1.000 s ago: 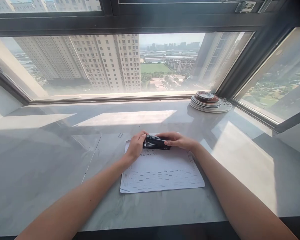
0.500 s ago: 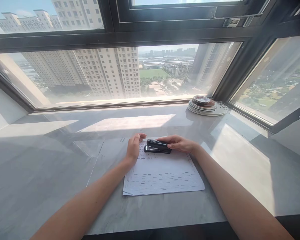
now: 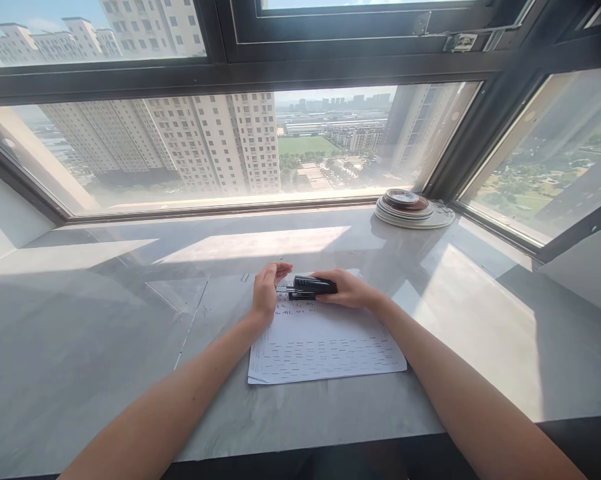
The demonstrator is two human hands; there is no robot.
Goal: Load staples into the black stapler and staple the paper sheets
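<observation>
Between the hands, a stapler (image 3: 314, 287) is gripped crosswise by the right hand (image 3: 347, 290); the left hand (image 3: 265, 293) is loosely opened on the paper (image 3: 325, 340).

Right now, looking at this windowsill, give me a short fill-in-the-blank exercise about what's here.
1. The right hand grips a black ____.
2. The stapler sits at the far edge of the printed ____.
3. The left hand rests on the paper, on the stapler's ____ side.
4. Stacked plates sit by the ____.

Answers: stapler; paper; left; window
</observation>
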